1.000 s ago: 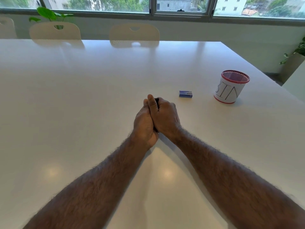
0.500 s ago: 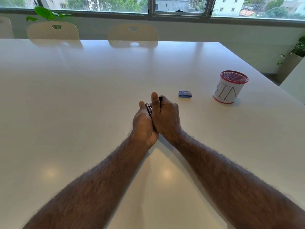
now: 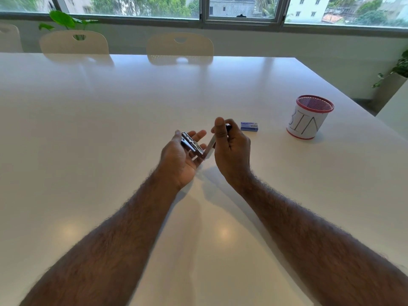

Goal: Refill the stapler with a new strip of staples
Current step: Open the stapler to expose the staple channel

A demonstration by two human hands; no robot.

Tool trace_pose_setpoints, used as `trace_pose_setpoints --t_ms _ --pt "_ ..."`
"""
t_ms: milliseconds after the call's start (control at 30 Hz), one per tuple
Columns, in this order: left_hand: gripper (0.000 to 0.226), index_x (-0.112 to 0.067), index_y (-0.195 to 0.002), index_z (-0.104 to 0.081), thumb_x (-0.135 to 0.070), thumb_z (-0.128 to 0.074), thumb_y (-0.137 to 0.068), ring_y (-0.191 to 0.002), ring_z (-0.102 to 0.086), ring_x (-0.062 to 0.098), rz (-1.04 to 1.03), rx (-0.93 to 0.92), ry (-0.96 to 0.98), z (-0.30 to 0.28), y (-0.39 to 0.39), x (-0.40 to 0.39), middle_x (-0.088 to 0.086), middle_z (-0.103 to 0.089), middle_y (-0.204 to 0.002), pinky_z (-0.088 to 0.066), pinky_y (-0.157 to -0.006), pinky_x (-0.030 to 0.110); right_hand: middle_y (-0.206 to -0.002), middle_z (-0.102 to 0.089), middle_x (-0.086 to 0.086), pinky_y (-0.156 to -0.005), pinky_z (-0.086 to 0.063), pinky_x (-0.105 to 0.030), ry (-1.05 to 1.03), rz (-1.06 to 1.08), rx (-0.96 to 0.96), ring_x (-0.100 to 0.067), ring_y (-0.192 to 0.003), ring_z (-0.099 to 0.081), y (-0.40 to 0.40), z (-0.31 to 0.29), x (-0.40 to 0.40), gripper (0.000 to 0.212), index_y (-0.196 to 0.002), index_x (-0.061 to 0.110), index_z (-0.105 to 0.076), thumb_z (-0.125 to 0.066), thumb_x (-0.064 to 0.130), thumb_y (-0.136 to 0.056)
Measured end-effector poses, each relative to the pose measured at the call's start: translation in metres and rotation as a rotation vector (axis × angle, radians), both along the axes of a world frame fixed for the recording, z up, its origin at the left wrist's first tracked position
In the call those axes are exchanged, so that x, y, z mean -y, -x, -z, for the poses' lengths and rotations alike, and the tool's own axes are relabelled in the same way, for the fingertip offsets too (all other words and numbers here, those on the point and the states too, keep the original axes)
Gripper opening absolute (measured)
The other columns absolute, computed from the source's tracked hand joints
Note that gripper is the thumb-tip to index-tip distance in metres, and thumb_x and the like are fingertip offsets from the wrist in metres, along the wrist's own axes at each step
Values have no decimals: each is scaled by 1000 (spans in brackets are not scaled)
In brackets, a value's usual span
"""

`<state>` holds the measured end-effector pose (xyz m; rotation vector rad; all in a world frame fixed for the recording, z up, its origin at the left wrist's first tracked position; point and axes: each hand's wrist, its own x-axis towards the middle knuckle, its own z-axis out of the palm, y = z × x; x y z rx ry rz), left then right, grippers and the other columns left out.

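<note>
A small stapler (image 3: 194,145) is swung open between my two hands above the white table (image 3: 110,120). Its metal base lies across the palm and fingers of my left hand (image 3: 180,159), thumb on its far end. My right hand (image 3: 231,149) grips the black top arm, tilted up and away from the base; the two parts stay joined at the hinge near my palms. A small blue staple box (image 3: 249,126) lies on the table just beyond my right hand, apart from it. No loose staple strip is visible.
A white cup with a red mesh rim marked BIN (image 3: 309,117) stands at the right, near the table's right edge. Two pale chairs (image 3: 180,48) sit at the far side under the window. A plant (image 3: 397,71) stands off the table's right.
My hands were clasped together around the closed stapler. They have drawn apart and the stapler has hinged open, base in the left hand, top arm in the right.
</note>
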<state>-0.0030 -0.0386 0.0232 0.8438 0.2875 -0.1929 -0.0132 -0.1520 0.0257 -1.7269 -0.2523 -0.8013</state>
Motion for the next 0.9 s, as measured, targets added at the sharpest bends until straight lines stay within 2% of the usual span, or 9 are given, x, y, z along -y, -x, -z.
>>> trace_pose_setpoints --t_ms 67,133,267,333,433,500,600,800,900 --pt "47 -8 -113 -55 -43 -27 -102 -116 -61 30 -7 7 -26 -1 -2 -6 11 -72 -109 -49 -94 40 -57 -61 19 -44 -40 -22 31 -74 25 -16 -49 -54 4 -1 1 25 -76 20 -57 -51 30 -98" --pt "47 -5 -107 -57 -42 -27 -102 -112 -62 31 -32 3 -9 -1 -4 -10 16 -69 -107 -51 -92 40 -56 -59 24 -41 -37 -23 67 -139 49 -15 -44 -49 7 -1 1 22 -78 16 -59 -55 29 -96" --pt "50 -2 -93 -58 -41 -27 -103 -80 -58 21 -78 -38 71 -1 -5 -16 14 -59 -87 -54 -65 29 -50 -49 7 -43 -32 -15 202 -176 150 -9 -41 -39 14 4 3 25 -77 6 -61 -62 28 -91" --pt "51 -1 -93 -57 -40 -26 -103 -68 -50 17 -86 -60 113 -1 -6 -20 11 -52 -78 -51 -56 25 -56 -49 10 -45 -35 -16 331 -198 200 -5 -44 -38 18 6 4 23 -78 7 -61 -66 26 -89" --pt "51 -2 -93 -57 -42 -27 -102 -62 -46 13 -73 -70 129 3 -10 -29 8 -50 -74 -42 -63 24 -67 -57 9 -44 -43 -25 567 -253 274 -6 -50 -45 22 10 4 25 -81 7 -62 -67 30 -89" --pt "51 -4 -92 -58 -43 -27 -102 -59 -45 13 -61 -69 131 6 -12 -33 6 -50 -72 -41 -61 24 -68 -57 8 -45 -42 -25 638 -261 309 -6 -51 -41 25 9 3 27 -80 7 -62 -69 32 -86" --pt "50 -4 -92 -56 -42 -25 -102 -55 -44 11 -29 -45 136 6 -11 -35 4 -48 -68 -41 -55 22 -66 -56 6 -45 -45 -27 680 -284 338 -9 -52 -41 33 7 2 34 -80 8 -61 -72 39 -81" --pt "45 -4 -94 -56 -40 -29 -102 -43 -44 9 45 -33 131 6 -4 -32 1 -48 -59 -37 -39 18 -67 -62 1 -45 -49 -31 737 -407 330 -15 -51 -54 39 8 1 47 -79 8 -65 -66 55 -78" --pt "42 -4 -93 -56 -36 -31 -102 -42 -43 9 34 -17 109 6 -3 -28 2 -46 -58 -35 -41 18 -63 -58 2 -44 -45 -29 633 -392 276 -10 -48 -47 38 11 -1 35 -76 8 -63 -65 42 -83"
